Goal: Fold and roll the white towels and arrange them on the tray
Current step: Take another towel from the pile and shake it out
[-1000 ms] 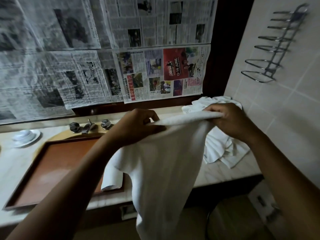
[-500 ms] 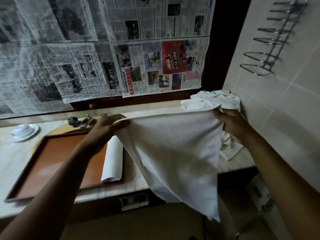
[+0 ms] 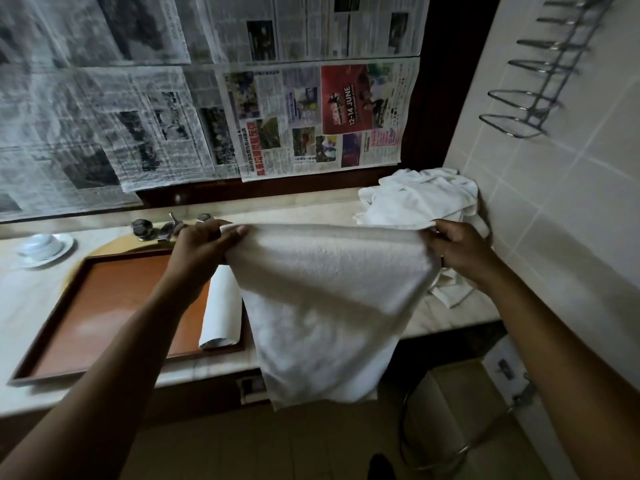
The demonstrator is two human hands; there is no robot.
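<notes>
1. Cup on saucer (image 3: pixel 43 245): white, far to the left of the left hand, sits on the counter (image 3: pixel 301 209).
2. Tray (image 3: pixel 114 306): brown, flat on the counter, left of and below the left hand. The left forearm crosses over it.
3. Tap handles (image 3: pixel 142 228): metal, just left of and behind the left hand.
4. Left hand (image 3: pixel 204 251): fingers curled, pinching the top left corner of the held towel (image 3: pixel 329 299), thumb on the near side.
5. Rolled towel (image 3: pixel 221 310): white, just below the left hand, lies inside the tray along its right rim, open end toward the camera.
6. Held towel: white, stretched between the two hands, top edge pulled straight. The rest hangs down past the counter's front edge.
7. Right hand (image 3: pixel 460 251): fingers curled, gripping the top right corner of the held towel.
8. Towel pile (image 3: pixel 422 199): white, crumpled, just behind the right hand, pushed into the corner by the tiled wall (image 3: pixel 571 220). Some loose cloth also shows below the right wrist.
9. Wire rack (image 3: pixel 530 84): metal, mounted on the tiled wall, well above the right hand.
10. Newspaper sheets (image 3: pixel 311 116): cover the surface behind the counter, above both hands.
</notes>
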